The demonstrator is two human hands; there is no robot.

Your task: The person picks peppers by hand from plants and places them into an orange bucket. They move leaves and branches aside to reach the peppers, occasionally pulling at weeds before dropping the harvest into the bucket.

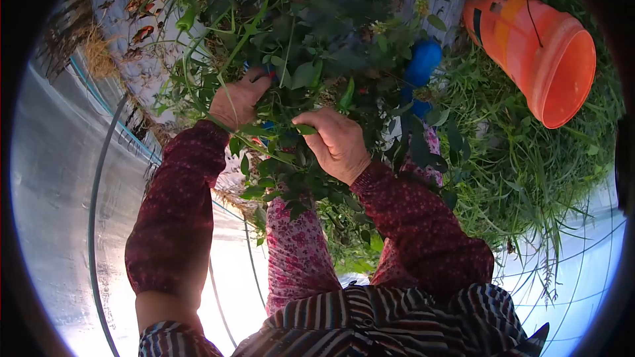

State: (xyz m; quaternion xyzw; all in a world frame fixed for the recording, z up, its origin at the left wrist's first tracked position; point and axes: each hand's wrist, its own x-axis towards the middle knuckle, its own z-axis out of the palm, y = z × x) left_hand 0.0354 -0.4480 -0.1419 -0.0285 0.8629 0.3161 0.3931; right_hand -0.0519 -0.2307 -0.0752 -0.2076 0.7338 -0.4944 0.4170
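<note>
Both hands reach into a leafy green pepper plant [311, 73]. My left hand [237, 100] is closed among the stems, its fingertips partly hidden by leaves. A small red and blue patch shows beside those fingers, too covered to name. To its right, my right hand [337, 142] is curled, with thumb and forefinger closed at a leafy shoot [305, 129] of the plant. A green pepper [347, 94] hangs just above the right hand. Another green pepper [188, 20] hangs at the upper left.
An orange bucket [509, 39] lies tilted on the grass at the upper right, its mouth facing me. Blue footwear [423, 63] shows through the leaves. Pale ground sheeting [129, 33], a dark hose [96, 205] and plastic film [53, 178] line the left side.
</note>
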